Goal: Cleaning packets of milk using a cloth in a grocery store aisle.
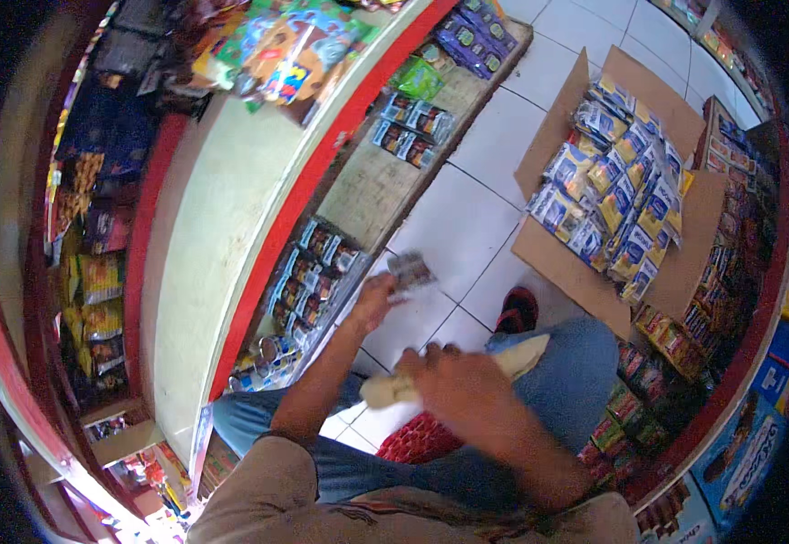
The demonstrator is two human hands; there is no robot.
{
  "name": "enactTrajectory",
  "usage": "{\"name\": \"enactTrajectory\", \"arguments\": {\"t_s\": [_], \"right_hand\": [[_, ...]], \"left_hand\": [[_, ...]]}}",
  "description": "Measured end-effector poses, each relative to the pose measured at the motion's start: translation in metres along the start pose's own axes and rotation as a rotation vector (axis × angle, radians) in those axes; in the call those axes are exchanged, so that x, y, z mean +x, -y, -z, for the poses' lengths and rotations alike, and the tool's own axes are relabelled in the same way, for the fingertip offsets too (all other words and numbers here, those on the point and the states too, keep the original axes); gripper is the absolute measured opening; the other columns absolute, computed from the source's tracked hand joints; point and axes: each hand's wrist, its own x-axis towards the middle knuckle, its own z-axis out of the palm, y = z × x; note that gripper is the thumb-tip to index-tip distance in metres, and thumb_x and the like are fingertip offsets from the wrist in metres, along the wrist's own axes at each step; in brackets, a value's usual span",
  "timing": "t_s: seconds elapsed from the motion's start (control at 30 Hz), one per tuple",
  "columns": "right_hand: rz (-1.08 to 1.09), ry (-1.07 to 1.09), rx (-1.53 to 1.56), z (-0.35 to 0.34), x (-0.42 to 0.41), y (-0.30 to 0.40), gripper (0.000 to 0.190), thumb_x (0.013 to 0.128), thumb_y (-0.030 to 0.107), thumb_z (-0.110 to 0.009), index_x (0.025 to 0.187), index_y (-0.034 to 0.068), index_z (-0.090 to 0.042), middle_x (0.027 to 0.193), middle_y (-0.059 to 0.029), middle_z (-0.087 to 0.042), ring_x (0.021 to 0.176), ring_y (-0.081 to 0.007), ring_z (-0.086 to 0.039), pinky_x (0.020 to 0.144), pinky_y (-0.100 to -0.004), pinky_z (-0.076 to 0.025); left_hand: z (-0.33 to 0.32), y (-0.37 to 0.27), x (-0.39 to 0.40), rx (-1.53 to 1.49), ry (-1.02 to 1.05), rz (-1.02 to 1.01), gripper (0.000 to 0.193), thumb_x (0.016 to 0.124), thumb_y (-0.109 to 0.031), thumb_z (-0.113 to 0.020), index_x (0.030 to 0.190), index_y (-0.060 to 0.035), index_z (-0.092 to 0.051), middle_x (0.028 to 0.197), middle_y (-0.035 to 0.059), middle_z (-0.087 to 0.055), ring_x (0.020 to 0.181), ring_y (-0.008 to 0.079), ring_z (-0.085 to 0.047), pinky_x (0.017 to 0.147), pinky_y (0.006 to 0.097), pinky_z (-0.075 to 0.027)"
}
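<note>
My left hand (375,300) grips a small dark packet (411,270), blurred, over the tiled floor just off the low shelf's edge. Beside that hand, rows of small dark packets with light-blue tops (313,275) fill the near part of the low shelf (364,197). A pale cloth (386,392) is bunched in my right hand (459,384), sticking out on both sides of the fist above my knee. Farther along the shelf lie more of the same packets (413,129), a green packet (421,78) and purple sachets (477,37).
An open cardboard box (564,289) piled with blue, white and yellow packets (615,183) stands on the floor at right. Behind it, a shelf holds several goods (673,340). A red-edged upper shelf (285,221) overhangs at left. Cans (275,353) stand near my left knee.
</note>
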Motion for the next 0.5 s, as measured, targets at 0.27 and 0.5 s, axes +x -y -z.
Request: {"name": "enactTrajectory", "arguments": {"t_s": [0.27,0.5], "right_hand": [[-0.175,-0.223,-0.03,-0.005,0.019,0.002,0.043,0.085,0.023,-0.07,0.117,0.001,-0.053,0.098,-0.0199,-0.066,0.088,-0.0385,-0.068,0.074,-0.0471,-0.057],[-0.064,-0.473,0.621,-0.032,0.044,0.021,0.037,0.096,0.026,-0.06,0.122,0.0,-0.054,0.101,-0.0218,-0.067,0.089,-0.0344,-0.069,0.075,-0.0431,-0.052]], "left_hand": [[0.009,-0.045,-0.167,-0.223,0.216,-0.061,0.01,0.098,-0.012,-0.052,0.091,-0.0083,-0.058,0.091,-0.0021,-0.059,0.087,0.0062,-0.052,0.08,0.0235,-0.043],[0.022,-0.088,-0.217,0.019,0.024,-0.824,0.015,0.09,0.005,-0.058,0.085,-0.0058,-0.049,0.094,-0.0002,-0.052,0.09,0.0098,-0.049,0.083,0.0261,-0.042]]}}
